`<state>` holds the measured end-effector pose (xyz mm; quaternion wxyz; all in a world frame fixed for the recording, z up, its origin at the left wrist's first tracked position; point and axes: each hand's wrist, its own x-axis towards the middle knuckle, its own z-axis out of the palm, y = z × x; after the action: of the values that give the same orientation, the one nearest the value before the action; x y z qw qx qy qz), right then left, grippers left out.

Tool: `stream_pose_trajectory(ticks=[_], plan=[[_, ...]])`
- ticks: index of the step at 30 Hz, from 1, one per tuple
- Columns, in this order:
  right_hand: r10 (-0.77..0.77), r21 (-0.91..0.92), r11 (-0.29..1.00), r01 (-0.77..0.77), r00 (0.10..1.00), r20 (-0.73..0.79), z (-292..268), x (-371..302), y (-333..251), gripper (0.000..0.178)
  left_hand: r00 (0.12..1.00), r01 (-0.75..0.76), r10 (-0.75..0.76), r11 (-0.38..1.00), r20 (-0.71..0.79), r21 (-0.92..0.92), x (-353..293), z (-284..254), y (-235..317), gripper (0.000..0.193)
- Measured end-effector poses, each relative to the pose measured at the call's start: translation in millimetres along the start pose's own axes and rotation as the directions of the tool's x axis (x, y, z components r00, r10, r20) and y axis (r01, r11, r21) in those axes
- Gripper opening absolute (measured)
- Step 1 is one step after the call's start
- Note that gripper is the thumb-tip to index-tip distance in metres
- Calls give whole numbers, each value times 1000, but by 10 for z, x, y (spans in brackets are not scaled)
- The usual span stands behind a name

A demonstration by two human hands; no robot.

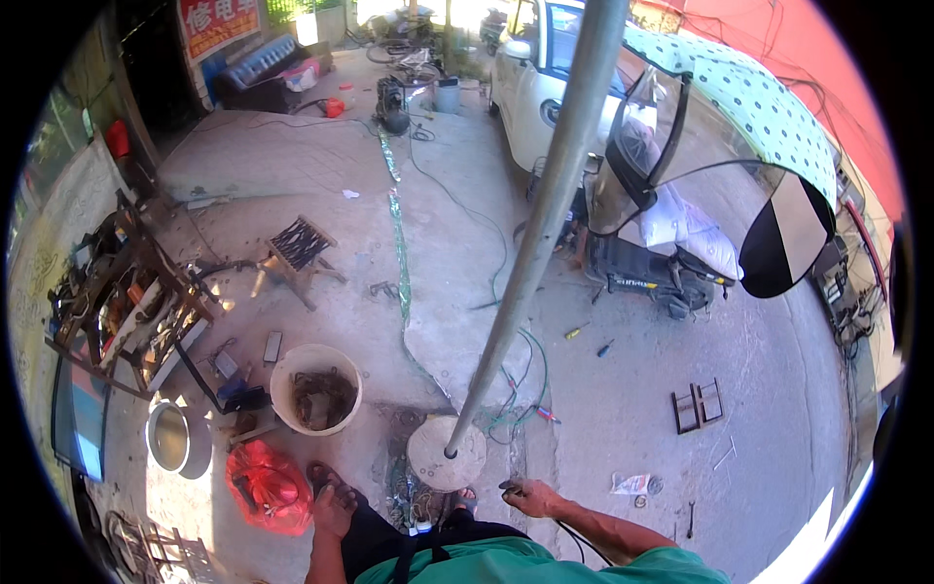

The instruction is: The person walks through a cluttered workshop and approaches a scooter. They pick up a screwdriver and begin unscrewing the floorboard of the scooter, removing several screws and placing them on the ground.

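Observation:
My left hand (336, 508) hangs over my left thigh, its fingers loosely apart and holding nothing I can see. Just left of it lies a red plastic bag (268, 487). Out to the right of my body, my right hand (530, 497) has its fingers loosely bent and apart, with dark fingertips and no visible object in them. A round, pale base (447, 459) sits on the ground in front of my feet. From its middle a grey metal pole (525, 263) rises, tilted toward the upper right in the picture; neither hand touches it.
A white bucket (284, 391) with dark contents and a metal pot (167, 438) stand at left, near a rack of parts (136, 302). Farther off is a small stool (300, 243). Screwdrivers (575, 332), cables (525, 375) and a metal frame (698, 406) lie right; beyond stands a scooter (652, 268).

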<state>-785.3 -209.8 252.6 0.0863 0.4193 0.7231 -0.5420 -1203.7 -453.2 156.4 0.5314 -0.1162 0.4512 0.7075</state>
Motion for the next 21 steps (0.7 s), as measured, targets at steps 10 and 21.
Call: stream_pose_trajectory(ticks=[10, 21], plan=[[141, 247, 966, -72, 950, -278, 345, -777, 856, 47, 990, 113, -97, 979, -99, 170, -150, 354, 30, 31], [860, 968, 177, -176, 506, -65, 2400, -2071, 2265, 29, 912, 407, -283, 537, -297, 739, 200, 292, 272, 38]])
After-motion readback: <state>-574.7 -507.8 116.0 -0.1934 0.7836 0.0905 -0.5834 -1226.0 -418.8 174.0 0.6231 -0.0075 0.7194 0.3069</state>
